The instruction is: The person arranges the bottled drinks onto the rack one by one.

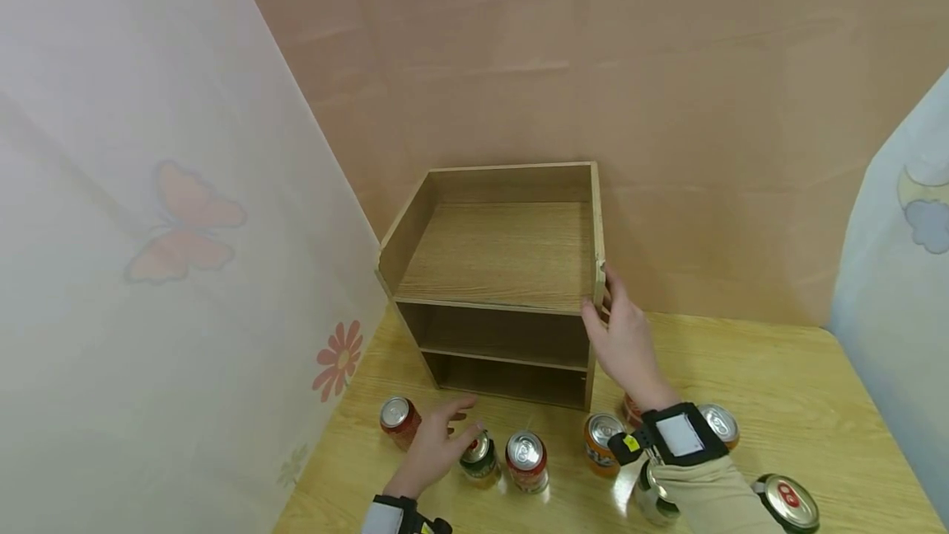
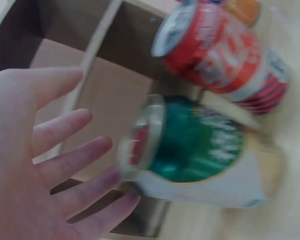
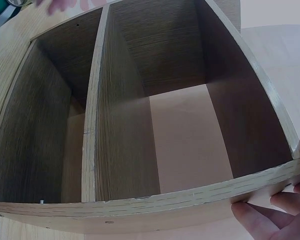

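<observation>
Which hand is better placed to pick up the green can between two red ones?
Probably the left hand: it is close to the green can and holds nothing, while the right hand grips the wooden shelf unit.

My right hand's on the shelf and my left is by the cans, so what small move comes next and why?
Probably curl the left hand around the green can: it looks open and sits right beside that can's top, while the right hand grips the wooden shelf at its side.

Shelf (image 1: 504, 250) on table (image 1: 838, 402), wall (image 1: 519, 64) behind, cans (image 1: 525, 453) in front, right hand (image 1: 626, 344) at shelf's right side
</observation>
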A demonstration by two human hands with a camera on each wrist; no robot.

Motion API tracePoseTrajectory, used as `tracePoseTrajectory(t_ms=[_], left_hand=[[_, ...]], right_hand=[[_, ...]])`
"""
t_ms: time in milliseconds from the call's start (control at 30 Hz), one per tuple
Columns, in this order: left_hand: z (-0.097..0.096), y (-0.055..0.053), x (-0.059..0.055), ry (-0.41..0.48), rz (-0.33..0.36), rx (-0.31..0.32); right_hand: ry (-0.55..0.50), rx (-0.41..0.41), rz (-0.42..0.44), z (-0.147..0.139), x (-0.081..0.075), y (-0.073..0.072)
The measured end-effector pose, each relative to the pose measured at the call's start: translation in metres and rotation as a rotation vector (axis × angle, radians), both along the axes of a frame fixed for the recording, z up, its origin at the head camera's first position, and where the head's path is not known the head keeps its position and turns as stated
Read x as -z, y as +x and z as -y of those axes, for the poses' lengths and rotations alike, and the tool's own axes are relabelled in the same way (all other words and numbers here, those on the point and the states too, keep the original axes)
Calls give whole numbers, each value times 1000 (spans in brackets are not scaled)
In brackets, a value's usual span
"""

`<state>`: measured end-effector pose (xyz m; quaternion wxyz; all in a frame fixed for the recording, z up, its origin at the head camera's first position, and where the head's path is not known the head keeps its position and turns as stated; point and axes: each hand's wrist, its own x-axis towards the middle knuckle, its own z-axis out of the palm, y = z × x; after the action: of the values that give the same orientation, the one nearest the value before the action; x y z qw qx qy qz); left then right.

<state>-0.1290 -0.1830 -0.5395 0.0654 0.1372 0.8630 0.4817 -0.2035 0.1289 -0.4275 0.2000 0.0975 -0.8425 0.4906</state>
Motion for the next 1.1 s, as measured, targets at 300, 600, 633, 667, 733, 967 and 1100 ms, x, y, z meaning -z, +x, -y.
tracePoseTrajectory(t_ms=[300,600,633,667,733,967,1100], left_hand=[[-12,14,38,-73,47,-44],[-14,19,84,-44,-20,-206],[-14,19,89,-33,-29,-216],[-15,19,94,-27,-33,-230],[-15,19,100,-2,-35,-252],[-20,20,102,63,21,-325],[-19,19,99,90,18,-348]], right_hand=[[-4,-3,13,-3,0,-1],[-15,14,8,-4,-1,2],[-16,12,8,-4,-1,2],[-16,11,8,-4,-1,2],[-17,11,8,-4,-1,2],[-16,9,6,-4,0,0],[-17,17,-2,-3,1,-1]])
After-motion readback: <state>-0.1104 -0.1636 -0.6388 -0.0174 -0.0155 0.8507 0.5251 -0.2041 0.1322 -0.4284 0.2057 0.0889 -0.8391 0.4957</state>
